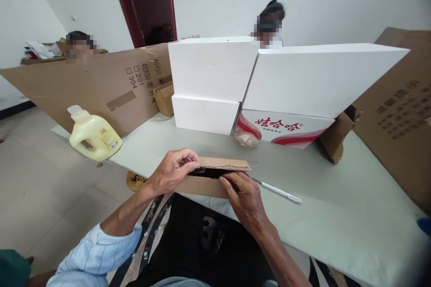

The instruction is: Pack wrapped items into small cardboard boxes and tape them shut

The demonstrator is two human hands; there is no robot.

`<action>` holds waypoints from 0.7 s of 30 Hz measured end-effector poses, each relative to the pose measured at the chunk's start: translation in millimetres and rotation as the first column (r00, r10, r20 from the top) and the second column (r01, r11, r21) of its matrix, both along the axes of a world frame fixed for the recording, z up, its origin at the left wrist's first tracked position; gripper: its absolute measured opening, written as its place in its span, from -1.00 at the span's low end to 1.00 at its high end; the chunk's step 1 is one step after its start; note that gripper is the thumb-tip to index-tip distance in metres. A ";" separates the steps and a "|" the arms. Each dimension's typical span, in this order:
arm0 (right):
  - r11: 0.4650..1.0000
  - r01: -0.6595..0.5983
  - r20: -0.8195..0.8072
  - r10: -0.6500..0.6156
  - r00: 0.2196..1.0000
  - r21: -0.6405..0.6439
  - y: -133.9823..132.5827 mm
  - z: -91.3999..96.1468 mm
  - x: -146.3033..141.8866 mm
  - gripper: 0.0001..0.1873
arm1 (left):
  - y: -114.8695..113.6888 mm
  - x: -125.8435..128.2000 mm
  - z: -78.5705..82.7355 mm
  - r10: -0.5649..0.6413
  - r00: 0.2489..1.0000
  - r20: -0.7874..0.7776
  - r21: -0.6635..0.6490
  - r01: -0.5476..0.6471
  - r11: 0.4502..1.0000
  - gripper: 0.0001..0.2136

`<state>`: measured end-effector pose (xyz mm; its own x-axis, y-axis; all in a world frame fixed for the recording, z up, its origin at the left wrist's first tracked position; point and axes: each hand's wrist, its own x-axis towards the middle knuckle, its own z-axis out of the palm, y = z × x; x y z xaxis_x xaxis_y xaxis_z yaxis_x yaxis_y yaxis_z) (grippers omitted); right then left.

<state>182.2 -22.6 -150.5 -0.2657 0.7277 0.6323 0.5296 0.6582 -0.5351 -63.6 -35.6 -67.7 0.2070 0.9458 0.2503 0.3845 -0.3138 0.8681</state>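
At the table's near edge lies a small brown cardboard box (205, 186) with a dark opening on top and a raised flap showing its corrugated edge. My left hand (177, 168) pinches the box at the left end of that opening; something small and shiny shows by the fingertips, too unclear to name. Gripping the right side is my right hand (244, 193), its fingertips hooked over the rim of the opening. Just right of this hand, a white-handled craft knife (281, 192) lies on the pale green table (323, 215).
White boxes (205, 71) and a red-and-white printed carton (286, 128) stand across the back. A large cardboard sheet (97, 85) and a yellow detergent bottle (94, 136) are on the left. Brown cardboard (397, 107) stands right. Two people are beyond the boxes.
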 end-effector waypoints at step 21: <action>0.997 0.063 0.060 -0.066 0.996 0.043 -15.9 -15.1 -3.8 -0.84 | 30.5 9.9 6.3 -0.234 0.972 0.022 -0.399 0.223 0.889 -0.76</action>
<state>178.4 -38.6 -165.7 -0.2580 0.7182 0.6463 0.6027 0.6425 -0.4734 -53.6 -5.1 -61.4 0.4309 0.8909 -0.1432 0.3677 -0.0285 0.9295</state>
